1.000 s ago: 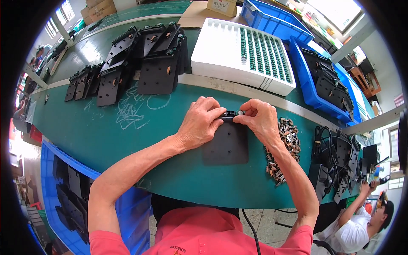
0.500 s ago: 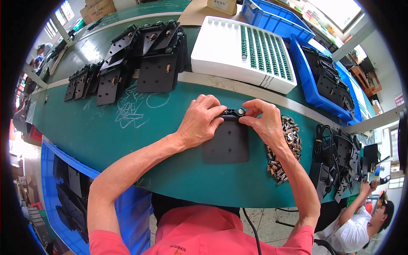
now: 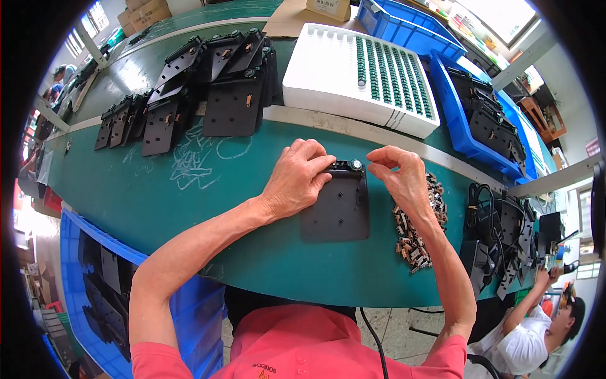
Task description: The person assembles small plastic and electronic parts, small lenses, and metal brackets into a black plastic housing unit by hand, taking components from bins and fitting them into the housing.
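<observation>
A flat black plate (image 3: 331,218) with small studs lies on the green table in front of me. Along its far edge runs a black bar, with a round silver-topped dark green part (image 3: 356,165) at its right end. My left hand (image 3: 298,177) is closed on the left end of that bar, thumb and forefinger on it. Just right of the round part is my right hand (image 3: 404,177), its fingers bent, thumb and forefinger a little apart, with nothing visible between them. Beside its wrist lies a pile of small metal-and-black pieces (image 3: 413,237).
A white foam tray (image 3: 353,114) holds rows of green round parts. Assembled black plates (image 3: 230,110) stand stacked at left. Blue bins (image 3: 464,136) sit at far right, another blue bin (image 3: 183,309) at lower left. Cables (image 3: 486,208) and a seated person (image 3: 524,335) are at right.
My right hand has let go of the round part and moved slightly right, uncovering the plate's right end. My left hand keeps its hold.
</observation>
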{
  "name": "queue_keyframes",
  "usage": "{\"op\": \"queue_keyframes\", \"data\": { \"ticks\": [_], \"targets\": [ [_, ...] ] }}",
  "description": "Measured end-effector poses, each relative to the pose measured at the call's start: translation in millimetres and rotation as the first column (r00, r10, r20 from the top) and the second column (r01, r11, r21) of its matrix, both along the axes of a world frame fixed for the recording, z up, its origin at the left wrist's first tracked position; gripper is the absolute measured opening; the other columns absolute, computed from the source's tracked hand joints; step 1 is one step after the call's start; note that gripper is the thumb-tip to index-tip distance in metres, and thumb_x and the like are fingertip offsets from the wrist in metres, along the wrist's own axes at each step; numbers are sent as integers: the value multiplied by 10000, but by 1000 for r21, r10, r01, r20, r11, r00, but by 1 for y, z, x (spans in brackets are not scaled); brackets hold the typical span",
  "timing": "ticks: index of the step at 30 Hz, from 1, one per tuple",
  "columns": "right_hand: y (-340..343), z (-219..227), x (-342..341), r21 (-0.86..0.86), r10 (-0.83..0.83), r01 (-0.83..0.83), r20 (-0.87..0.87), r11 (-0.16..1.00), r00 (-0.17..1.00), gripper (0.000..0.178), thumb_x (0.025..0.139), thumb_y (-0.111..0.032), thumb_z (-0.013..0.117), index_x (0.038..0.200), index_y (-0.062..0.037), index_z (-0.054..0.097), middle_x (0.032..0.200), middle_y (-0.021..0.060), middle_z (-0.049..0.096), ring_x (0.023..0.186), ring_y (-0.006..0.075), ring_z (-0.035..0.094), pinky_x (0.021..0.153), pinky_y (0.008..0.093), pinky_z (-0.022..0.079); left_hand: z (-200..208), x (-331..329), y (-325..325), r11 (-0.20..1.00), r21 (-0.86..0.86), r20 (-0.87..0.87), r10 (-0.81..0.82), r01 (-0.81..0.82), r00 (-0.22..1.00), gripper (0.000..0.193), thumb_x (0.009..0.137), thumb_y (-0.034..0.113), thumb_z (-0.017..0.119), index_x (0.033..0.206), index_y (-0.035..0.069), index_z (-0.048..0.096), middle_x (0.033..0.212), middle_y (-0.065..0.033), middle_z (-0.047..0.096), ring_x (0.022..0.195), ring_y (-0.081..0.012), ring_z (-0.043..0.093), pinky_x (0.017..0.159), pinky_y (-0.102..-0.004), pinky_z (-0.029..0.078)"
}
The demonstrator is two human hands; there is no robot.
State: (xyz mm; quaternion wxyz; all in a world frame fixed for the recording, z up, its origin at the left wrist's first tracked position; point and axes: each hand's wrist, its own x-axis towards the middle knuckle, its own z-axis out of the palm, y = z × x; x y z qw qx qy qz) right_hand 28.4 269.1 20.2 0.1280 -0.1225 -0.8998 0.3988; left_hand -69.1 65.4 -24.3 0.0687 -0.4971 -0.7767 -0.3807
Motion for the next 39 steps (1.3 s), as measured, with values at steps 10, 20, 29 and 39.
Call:
{"op": "queue_keyframes", "data": {
  "ticks": [10, 20, 29, 39],
  "targets": [
    [-12, 12, 26, -67, -29, 36, 101, 997, 994, 243, 813, -54, 715, 1031, 45, 678, 813, 149, 722, 747, 207, 707, 700, 332, 561, -5, -1, -1, 1000, 11, -33, 6, -6, 999, 252, 811, 26, 682, 1058, -11, 652, 1016, -106, 575, 977, -304, 537, 880, -412, 459],
    [-25, 12, 60, 93, 46, -56, 108, 994, 993, 221, 806, -56, 698, 1018, 6, 674, 826, 143, 683, 751, 294, 679, 701, 388, 528, -3, 0, -1, 1000, -6, -35, -11, 11, 999, 216, 815, 41, 679, 1027, 4, 654, 1012, -98, 577, 979, -298, 539, 882, -423, 448],
    [11, 26, 92, 267, -75, 63, 34, 962, 997, 144, 818, -84, 659, 947, -51, 712, 874, 126, 672, 791, 312, 666, 720, 394, 511, 3, 2, -7, 994, -84, -84, -73, 66, 994, 223, 790, 86, 697, 1000, 21, 664, 998, -80, 585, 970, -274, 544, 838, -391, 405],
    [-2, 5, 88, 539, -1, -48, 89, 841, 996, 160, 782, -105, 709, 928, -50, 673, 930, 103, 607, 923, 305, 615, 741, 430, 500, 5, 5, -7, 995, -78, -82, -74, 67, 994, 225, 792, 71, 704, 1007, 17, 664, 996, -85, 587, 964, -274, 551, 855, -390, 414]
  ]
}}
